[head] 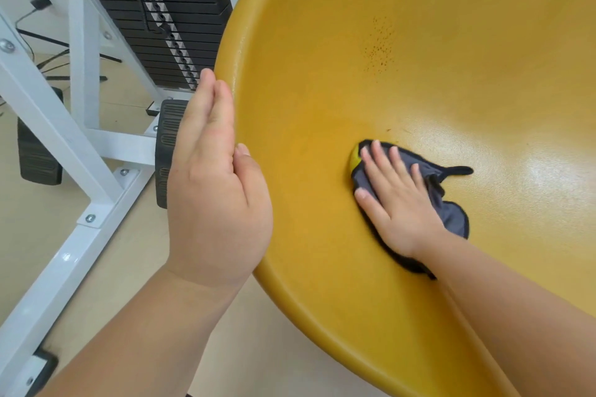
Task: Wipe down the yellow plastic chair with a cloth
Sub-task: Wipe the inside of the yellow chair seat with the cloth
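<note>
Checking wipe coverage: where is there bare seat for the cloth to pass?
Bare chair lies right of the cloth and above it, up to the speckled patch. Crowded at the rim by the left hand and under the right hand.

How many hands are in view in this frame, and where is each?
2. The left hand lies flat against the left rim of the yellow chair. The right hand presses the grey cloth onto the seat. Neither is hidden.

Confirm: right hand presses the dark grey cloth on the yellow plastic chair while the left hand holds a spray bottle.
No bottle: in the head view the left hand lies open, empty, against the rim of the yellow plastic chair. The right hand does press the dark grey cloth on the seat.
</note>
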